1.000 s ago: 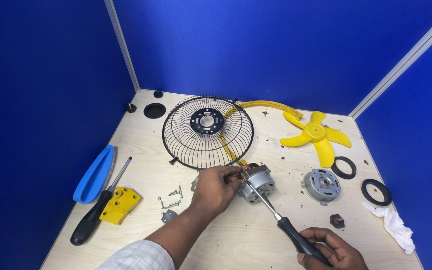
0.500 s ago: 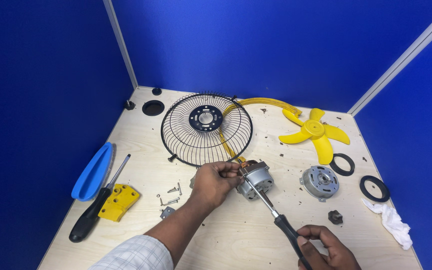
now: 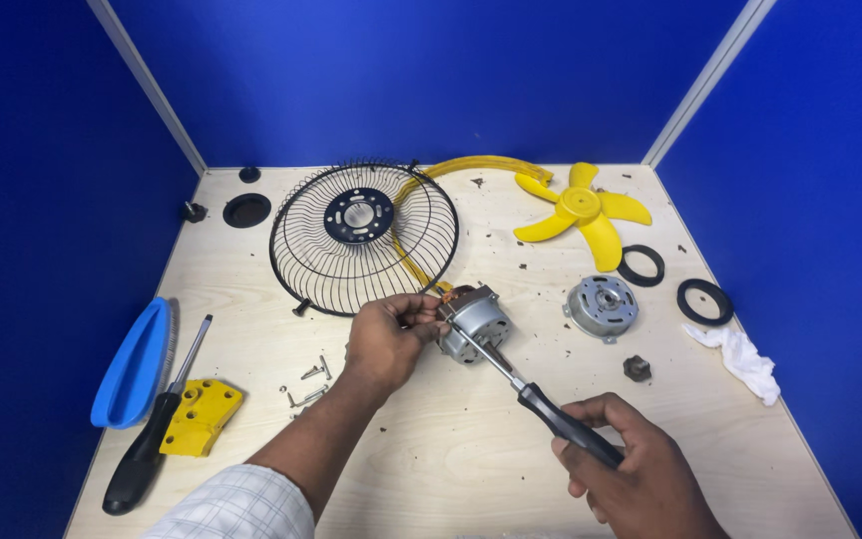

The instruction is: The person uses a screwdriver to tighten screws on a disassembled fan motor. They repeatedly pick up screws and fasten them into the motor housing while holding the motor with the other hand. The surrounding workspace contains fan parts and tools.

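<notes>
Head view: two bare hands work over a pale wooden tabletop [image 3: 471, 469] walled in blue.
Far left of the grip: a blue oval tray [image 3: 134, 362] lies at the tabletop's left edge, with a spare black-handled screwdriver [image 3: 152, 437] just beside it and a yellow plastic bracket [image 3: 201, 416] touching that screwdriver's handle.
Loose screws: a few small screws [image 3: 308, 384] lie on the tabletop just left of the left wrist.
Left hand: the left hand [image 3: 387, 337] has its grip closed narrow, fingertips pinched on the left end of the small grey motor [image 3: 473, 321] and steadying it just above the tabletop.
Motor: it sits between the two hands, tilted, touching the left fingertips.
Behind the grip: a black wire fan guard [image 3: 363, 238] lies flat just beyond the left hand, with a curved yellow strip [image 3: 481, 165] running from behind it towards the far edge.
Screwdriver in use: the screwdriver [image 3: 536, 399] slants up and left from the right hand, its metal tip against the motor.
Right hand: the right hand [image 3: 636, 474], near the bottom edge, has its grip wrapped tight around the black handle.
Right of the grip: a second round motor [image 3: 602, 306] lies near, a yellow fan blade [image 3: 582, 212] further back, two black rings [image 3: 702, 300] further right, and a white rag [image 3: 745, 359] near the right edge.
</notes>
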